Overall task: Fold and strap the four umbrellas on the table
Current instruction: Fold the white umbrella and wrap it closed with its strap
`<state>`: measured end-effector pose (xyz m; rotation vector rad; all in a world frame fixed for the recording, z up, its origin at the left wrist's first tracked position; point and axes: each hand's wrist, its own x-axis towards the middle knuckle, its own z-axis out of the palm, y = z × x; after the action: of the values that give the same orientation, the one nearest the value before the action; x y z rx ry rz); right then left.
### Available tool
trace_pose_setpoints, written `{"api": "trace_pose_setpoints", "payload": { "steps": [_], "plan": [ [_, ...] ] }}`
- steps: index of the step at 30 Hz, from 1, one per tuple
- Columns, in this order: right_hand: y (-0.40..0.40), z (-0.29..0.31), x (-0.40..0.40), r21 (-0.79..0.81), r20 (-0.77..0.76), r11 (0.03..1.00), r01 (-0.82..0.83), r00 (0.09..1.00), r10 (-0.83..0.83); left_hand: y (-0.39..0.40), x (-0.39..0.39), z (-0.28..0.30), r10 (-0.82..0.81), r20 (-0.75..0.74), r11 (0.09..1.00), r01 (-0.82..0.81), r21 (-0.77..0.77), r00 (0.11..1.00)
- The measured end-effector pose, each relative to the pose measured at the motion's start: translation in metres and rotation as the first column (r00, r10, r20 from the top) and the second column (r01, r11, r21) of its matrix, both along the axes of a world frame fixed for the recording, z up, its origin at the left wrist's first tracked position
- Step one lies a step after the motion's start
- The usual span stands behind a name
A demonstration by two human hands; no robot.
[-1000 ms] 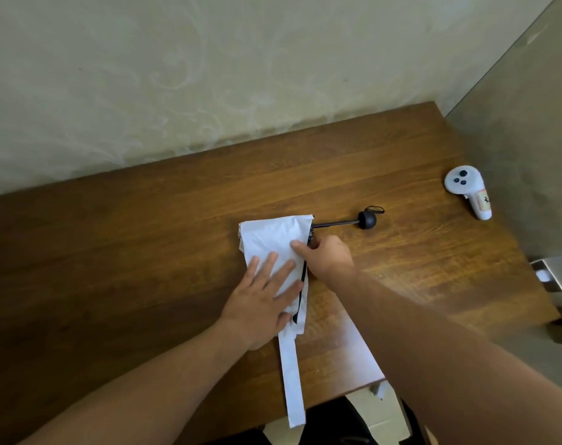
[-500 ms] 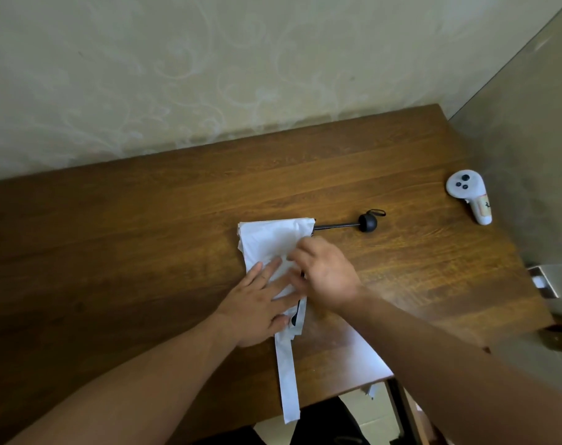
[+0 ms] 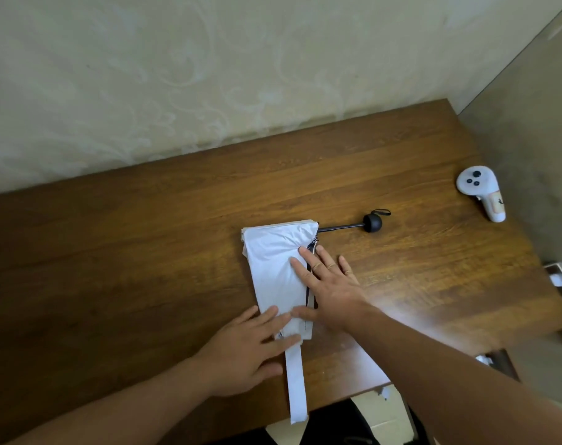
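Hands lie flat on the umbrella [image 3: 274, 268] at mid-table: your left hand [image 3: 244, 354] presses its near end with fingers spread, your right hand [image 3: 329, 284] presses its right edge, fingers straight, half on the table [image 3: 144, 252]. The strap [image 3: 296, 385] runs from under your left hand over the near edge. The handle [image 3: 372, 222] sticks out right. A controller [image 3: 480, 191] lies well apart by the right wall, nothing between.

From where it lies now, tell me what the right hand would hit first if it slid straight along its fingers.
Probably the umbrella's thin black shaft, just beyond the right hand; its fingers point up and left over the white canopy's edge.
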<state>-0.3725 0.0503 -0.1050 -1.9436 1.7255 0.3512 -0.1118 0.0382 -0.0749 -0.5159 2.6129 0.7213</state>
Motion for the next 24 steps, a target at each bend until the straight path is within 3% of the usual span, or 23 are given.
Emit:
{"api": "trace_pose_setpoints", "payload": {
  "steps": [2, 4, 5, 7, 9, 11, 14, 19, 21, 23, 24],
  "plan": [
    [-0.001, 0.000, 0.002, 0.018, -0.020, 1.000, -0.012, 1.000, 0.013, -0.035, -0.015, 0.019, 0.112, -0.145, 0.993, -0.116, -0.020, 0.983],
    [-0.002, 0.000, 0.003, 0.032, -0.005, 0.999, -0.012, 1.000, 0.012, -0.076, -0.034, 0.024, 0.228, -0.402, 0.931, -0.319, -0.178, 0.887],
    [-0.002, 0.000, 0.003, 0.033, 0.003, 0.999, -0.011, 1.000, 0.011, -0.097, -0.046, 0.026, 0.318, -0.452, 0.870, -0.446, -0.210, 0.834],
    [-0.003, 0.000, 0.004, 0.038, 0.002, 0.999, -0.006, 1.000, 0.006, -0.130, -0.073, 0.037, 0.498, -0.319, 0.797, -0.571, -0.199, 0.806],
    [-0.003, 0.000, 0.004, 0.046, -0.005, 0.999, -0.011, 1.000, 0.011, -0.153, -0.094, 0.037, 0.521, -0.024, 0.834, -0.514, -0.201, 0.854],
    [-0.003, 0.000, 0.004, 0.056, -0.003, 0.998, -0.012, 1.000, 0.012, -0.159, -0.099, 0.027, 0.507, 0.142, 0.858, -0.483, -0.172, 0.850],
    [-0.004, 0.002, 0.003, 0.052, 0.015, 0.999, -0.006, 1.000, 0.006, -0.155, -0.092, 0.010, 0.604, 0.137, 0.796, -0.586, -0.150, 0.785],
    [-0.005, 0.007, 0.006, 0.032, 0.069, 0.999, 0.021, 0.997, -0.024, -0.146, -0.094, 0.002, 0.626, 0.116, 0.775, -0.598, -0.207, 0.771],
    [-0.012, 0.016, 0.006, -0.208, 0.145, 0.974, 0.093, 0.987, -0.064, -0.145, -0.095, 0.002, 0.630, 0.113, 0.771, -0.601, -0.212, 0.769],
    [-0.031, 0.023, 0.005, -0.497, 0.145, 0.857, 0.134, 0.987, -0.070, -0.145, -0.095, 0.002, 0.635, 0.107, 0.767, -0.608, -0.207, 0.765],
    [-0.045, 0.027, 0.006, -0.544, 0.120, 0.828, 0.132, 0.990, -0.079, -0.145, -0.095, 0.002, 0.638, 0.111, 0.765, -0.612, -0.200, 0.762]
  ]
}}
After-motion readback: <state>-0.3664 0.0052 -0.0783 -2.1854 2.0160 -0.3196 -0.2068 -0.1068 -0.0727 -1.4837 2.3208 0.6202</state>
